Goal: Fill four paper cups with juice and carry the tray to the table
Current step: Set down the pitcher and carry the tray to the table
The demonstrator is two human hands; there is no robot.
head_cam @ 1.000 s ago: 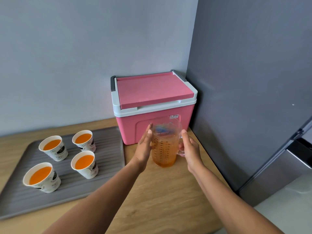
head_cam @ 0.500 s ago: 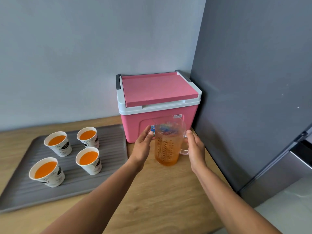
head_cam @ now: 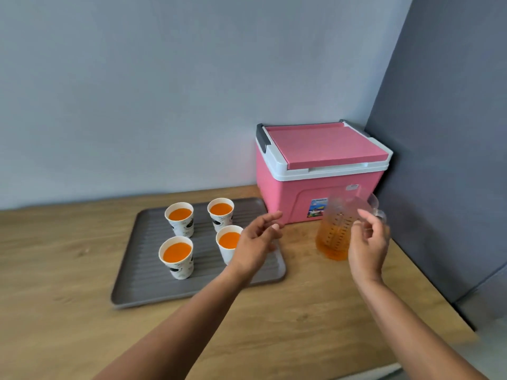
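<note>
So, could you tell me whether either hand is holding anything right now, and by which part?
Nothing is held. The left hand hovers open over the tray; the right hand, fingers relaxed, is near the jug but not gripping it.

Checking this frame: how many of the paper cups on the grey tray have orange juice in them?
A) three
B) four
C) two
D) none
B: orange juice shows in all four paper cups on the grey tray: back left, back right, front left and front right, the last partly hidden behind the left hand.
</note>
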